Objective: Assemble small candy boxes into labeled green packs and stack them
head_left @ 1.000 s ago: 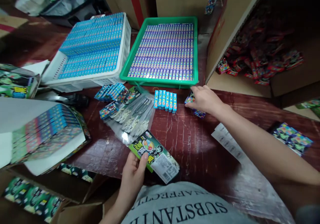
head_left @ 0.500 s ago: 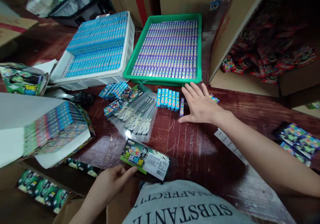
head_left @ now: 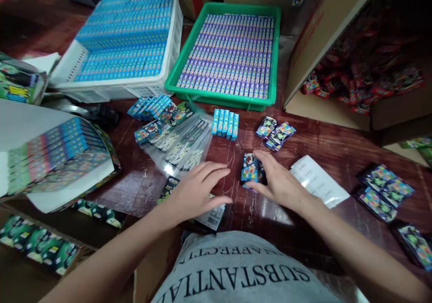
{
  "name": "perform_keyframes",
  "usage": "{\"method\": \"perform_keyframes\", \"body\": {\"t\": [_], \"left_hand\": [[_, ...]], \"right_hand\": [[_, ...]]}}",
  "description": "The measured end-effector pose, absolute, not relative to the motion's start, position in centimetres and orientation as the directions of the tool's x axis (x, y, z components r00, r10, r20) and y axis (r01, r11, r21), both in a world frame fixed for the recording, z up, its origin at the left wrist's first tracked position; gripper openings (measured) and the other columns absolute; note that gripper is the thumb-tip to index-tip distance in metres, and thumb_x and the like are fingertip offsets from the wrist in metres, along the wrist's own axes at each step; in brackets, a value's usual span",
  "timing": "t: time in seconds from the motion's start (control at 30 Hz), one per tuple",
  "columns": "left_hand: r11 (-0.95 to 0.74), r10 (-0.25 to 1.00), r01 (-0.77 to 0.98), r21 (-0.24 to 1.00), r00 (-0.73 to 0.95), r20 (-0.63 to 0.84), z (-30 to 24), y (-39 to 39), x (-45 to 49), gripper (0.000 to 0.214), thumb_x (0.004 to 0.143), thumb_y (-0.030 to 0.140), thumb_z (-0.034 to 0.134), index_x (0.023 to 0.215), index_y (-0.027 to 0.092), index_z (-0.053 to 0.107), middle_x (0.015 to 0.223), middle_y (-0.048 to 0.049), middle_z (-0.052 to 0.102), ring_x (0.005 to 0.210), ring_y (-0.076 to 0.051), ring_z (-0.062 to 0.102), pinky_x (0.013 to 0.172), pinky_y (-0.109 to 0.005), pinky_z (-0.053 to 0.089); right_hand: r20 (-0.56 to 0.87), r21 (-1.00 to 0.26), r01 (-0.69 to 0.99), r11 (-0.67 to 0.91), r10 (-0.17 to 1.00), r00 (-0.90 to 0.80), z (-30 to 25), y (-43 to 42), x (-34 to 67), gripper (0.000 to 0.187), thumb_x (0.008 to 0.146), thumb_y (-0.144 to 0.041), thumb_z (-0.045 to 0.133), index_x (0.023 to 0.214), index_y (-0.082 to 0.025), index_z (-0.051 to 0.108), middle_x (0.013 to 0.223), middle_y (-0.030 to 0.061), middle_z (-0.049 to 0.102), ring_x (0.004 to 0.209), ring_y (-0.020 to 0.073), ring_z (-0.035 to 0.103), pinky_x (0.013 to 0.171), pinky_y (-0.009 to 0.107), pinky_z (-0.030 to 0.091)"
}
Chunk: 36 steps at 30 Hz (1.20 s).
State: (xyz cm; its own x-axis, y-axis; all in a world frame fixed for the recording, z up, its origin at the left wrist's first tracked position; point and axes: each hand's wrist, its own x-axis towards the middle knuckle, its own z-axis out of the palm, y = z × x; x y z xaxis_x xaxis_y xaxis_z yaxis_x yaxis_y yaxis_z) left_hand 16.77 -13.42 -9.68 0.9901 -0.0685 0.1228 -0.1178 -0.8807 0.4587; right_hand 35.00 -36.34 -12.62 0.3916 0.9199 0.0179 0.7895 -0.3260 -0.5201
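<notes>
With your right hand point(head_left: 281, 183) gripping the small boxes point(head_left: 249, 168) and your left hand point(head_left: 194, 192) open nearby, square them gently, pressing evenly without crushing.

Grey shirt point(head_left: 232, 271): "SUBSTANTIA…" in big caps, "NAFFECT" on the smaller line above. White label point(head_left: 215, 217) on the flat pack point(head_left: 169, 186): barcode, print too small. Sticker sheet point(head_left: 315, 181): illegible print. Green carton point(head_left: 16, 80): yellow lettering, probably Chinese, too blurred.
</notes>
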Motion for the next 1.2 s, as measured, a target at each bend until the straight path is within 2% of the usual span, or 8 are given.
{"method": "perform_keyframes", "body": {"t": [0.17,0.33,0.5,0.63,0.8,0.9,1.03,1.2], "left_hand": [[-0.812,-0.237,-0.249,0.528,0.967,0.090,-11.4,-15.8,24.0,0.111,0.071,0.057,0.084,0.156,0.014,0.028,0.156,-0.0193,0.044,0.144,-0.035,0.041,0.118,-0.050,0.037],[-0.824,-0.261,-0.195,0.532,0.964,-0.051,-11.8,-15.9,25.1,0.094,0.076,0.040,0.076,0.155,0.011,0.032,0.142,-0.0179,0.056,0.128,-0.034,0.052,0.110,-0.049,0.041],[-0.866,-0.201,-0.127,0.484,0.974,-0.105,-11.1,-13.4,22.7,0.084,0.079,0.037,0.068,0.153,0.013,0.036,0.142,-0.0173,0.056,0.131,-0.033,0.051,0.111,-0.047,0.039],[-0.868,-0.207,-0.116,0.483,0.968,-0.140,-10.9,-12.4,21.7,0.090,0.080,0.034,0.070,0.157,0.015,0.028,0.154,-0.0183,0.046,0.139,-0.034,0.047,0.113,-0.049,0.036],[-0.820,-0.216,-0.117,0.561,0.970,-0.114,-11.9,-13.7,21.8,0.105,0.077,0.037,0.077,0.160,0.014,0.016,0.154,-0.0210,0.045,0.139,-0.036,0.048,0.112,-0.050,0.039],[-0.795,-0.210,-0.116,0.595,0.973,-0.091,-12.0,-14.2,21.1,0.112,0.076,0.041,0.082,0.161,0.017,0.013,0.150,-0.0201,0.051,0.135,-0.035,0.052,0.112,-0.051,0.039],[-0.809,-0.275,-0.165,0.564,0.955,-0.115,-10.5,-12.9,17.2,0.131,0.069,0.059,0.083,0.163,0.019,0.002,0.166,-0.0232,0.026,0.152,-0.040,0.030,0.123,-0.058,0.019],[-0.889,-0.294,-0.162,0.429,0.919,-0.263,-9.2,-11.3,12.2,0.091,0.082,0.043,0.076,0.158,0.022,0.030,0.156,-0.0151,0.046,0.144,-0.035,0.041,0.121,-0.053,0.023]], "right_hand": [[0.044,-0.444,0.825,-0.351,0.911,0.411,-14.4,-40.4,31.8,0.113,0.083,-0.066,0.069,0.162,-0.014,0.007,0.159,0.0244,0.038,0.147,0.0416,0.037,0.122,0.068,0.026],[0.065,-0.493,0.772,-0.401,0.868,0.493,-13.8,-41.5,32.0,0.084,0.095,-0.035,0.058,0.162,-0.018,0.010,0.141,0.0200,0.055,0.134,0.0363,0.052,0.120,0.067,0.030],[0.063,-0.518,0.753,-0.406,0.860,0.506,-13.2,-39.6,31.3,0.117,0.078,-0.065,0.072,0.162,-0.013,0.009,0.150,0.0265,0.045,0.136,0.0471,0.046,0.111,0.073,0.037],[0.046,-0.567,0.742,-0.359,0.885,0.464,-14.1,-37.8,31.1,0.105,0.086,-0.044,0.068,0.163,-0.014,0.004,0.147,0.0241,0.049,0.129,0.0424,0.052,0.107,0.066,0.046],[0.067,-0.675,0.720,-0.161,0.958,0.278,-15.4,-37.0,32.0,0.109,0.089,-0.035,0.066,0.163,-0.019,-0.012,0.165,0.0218,0.028,0.148,0.0398,0.034,0.115,0.063,0.040],[0.088,-0.693,0.700,-0.170,0.945,0.316,-16.0,-36.6,31.9,0.103,0.087,-0.039,0.070,0.163,-0.023,0.002,0.159,0.0181,0.040,0.143,0.0371,0.042,0.113,0.061,0.043],[0.145,-0.681,0.706,-0.194,0.909,0.390,-15.6,-36.7,31.3,0.086,0.082,-0.037,0.072,0.155,-0.026,0.029,0.144,0.0141,0.055,0.134,0.0361,0.052,0.110,0.062,0.046],[0.215,-0.663,0.704,-0.255,0.836,0.505,-13.8,-39.7,29.5,0.086,0.080,-0.037,0.073,0.154,-0.030,0.030,0.139,0.0133,0.059,0.128,0.0374,0.057,0.111,0.066,0.044]]}}
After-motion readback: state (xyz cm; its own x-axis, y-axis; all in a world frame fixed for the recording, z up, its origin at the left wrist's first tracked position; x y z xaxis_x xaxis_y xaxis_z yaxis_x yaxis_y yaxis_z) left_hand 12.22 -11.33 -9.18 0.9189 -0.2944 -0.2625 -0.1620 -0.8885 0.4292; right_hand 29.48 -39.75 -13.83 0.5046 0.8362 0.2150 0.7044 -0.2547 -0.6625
